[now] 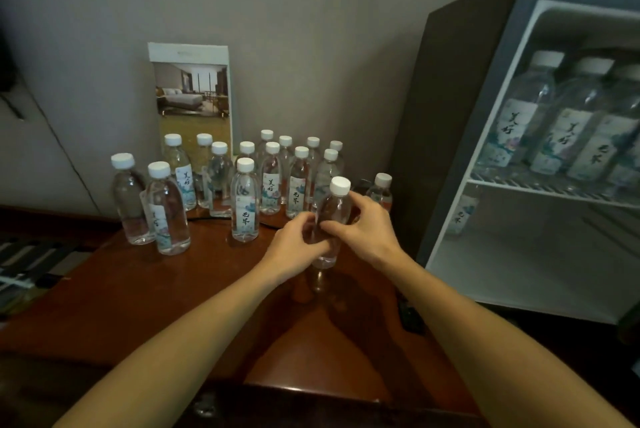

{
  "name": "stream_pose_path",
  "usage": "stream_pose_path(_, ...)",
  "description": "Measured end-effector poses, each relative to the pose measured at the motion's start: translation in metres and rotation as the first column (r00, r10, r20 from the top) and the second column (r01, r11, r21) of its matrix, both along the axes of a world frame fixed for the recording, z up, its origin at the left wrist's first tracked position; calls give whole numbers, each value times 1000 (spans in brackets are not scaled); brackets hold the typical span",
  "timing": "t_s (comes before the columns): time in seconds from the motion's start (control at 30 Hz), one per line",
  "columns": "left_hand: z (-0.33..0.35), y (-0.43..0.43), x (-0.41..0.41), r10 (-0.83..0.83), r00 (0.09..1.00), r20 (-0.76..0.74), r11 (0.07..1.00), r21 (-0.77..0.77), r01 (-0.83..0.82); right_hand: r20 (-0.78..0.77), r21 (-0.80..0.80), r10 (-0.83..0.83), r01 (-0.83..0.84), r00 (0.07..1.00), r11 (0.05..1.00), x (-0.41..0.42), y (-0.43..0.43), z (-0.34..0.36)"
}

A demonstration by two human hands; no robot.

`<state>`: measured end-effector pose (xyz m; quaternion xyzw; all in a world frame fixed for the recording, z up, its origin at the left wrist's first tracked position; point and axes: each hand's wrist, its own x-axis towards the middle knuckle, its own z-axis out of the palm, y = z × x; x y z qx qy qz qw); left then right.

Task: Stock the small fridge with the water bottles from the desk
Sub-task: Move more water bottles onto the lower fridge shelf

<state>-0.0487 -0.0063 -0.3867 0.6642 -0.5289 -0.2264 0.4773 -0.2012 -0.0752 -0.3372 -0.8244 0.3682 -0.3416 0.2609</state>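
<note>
Head view is showing both hands, left hand (pixel 298 240) and right hand (pixel 360 223), pinching the upright clear plastic white-capped water bottle (pixel 330 216) over the brown wooden counter (pixel 138 289), the open small white fridge (pixel 540 254) lying rightward, nearer the right hand.

Held water bottle (pixel 333 216): clear plastic, white cap, upright at frame centre, base just above desk (pixel 138 289), clasped by both hands. Bottle cluster (pixel 270 171): same clear bottles, white caps, pale labels with dark script, all upright, left of centre at back of reddish-brown desk. Small fridge (pixel 540 150): right of frame, open, white interior. Stocked bottles (pixel 568 123) in row on upper wire shelf; one more bottle (pixel 462 209) below shelf at left wall.
</note>
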Motion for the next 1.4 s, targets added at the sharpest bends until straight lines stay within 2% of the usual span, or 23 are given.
stream_pose_path(0.07,10,12,-6,-50,998,49,999,7,49,88,98,65,-74,994,992,-13,10,11)
stream_pose_path(0.17,22,32,-23,-105,989,108,994,0,105,142,134,132,-151,981,979,-34,24,28)
stream_pose_path(0.37,32,54,-70,-96,986,136,991,-79,107,139,202,196,-222,971,954,-90,49,52)
stream_pose_path(0.43,36,59,-96,-63,983,175,991,-107,83,102,146,169,-183,980,972,-111,55,53)
stream_pose_path(0.53,38,59,-136,-13,972,235,986,-159,52,-49,-91,18,-23,999,996,-140,64,41)
stream_pose_path(0.63,38,52,-175,-6,961,277,980,-189,60,-28,-221,-137,127,990,967,-172,70,36)
stream_pose_path(0.8,41,33,-229,-6,961,276,977,-204,64,65,-80,-272,276,960,958,-218,58,31)
stream_pose_path(0.97,40,2,-267,66,943,325,985,-171,-10,16,-63,-458,458,889,887,-248,50,18)
stream_pose_path(1.03,40,-10,-280,75,936,344,990,-141,-28,3,-25,-469,469,883,883,-255,43,10)
stream_pose_path(1.1,39,-21,-289,53,941,334,994,-106,-18,83,82,-471,465,878,882,-262,32,3)
stream_pose_path(1.27,38,-48,-297,-74,982,171,993,-82,89,263,292,-480,405,837,866,-269,-7,-11)
stream_pose_path(1.4,30,-71,-298,-75,979,188,996,-40,84,309,398,-534,403,787,824,-267,-36,-25)
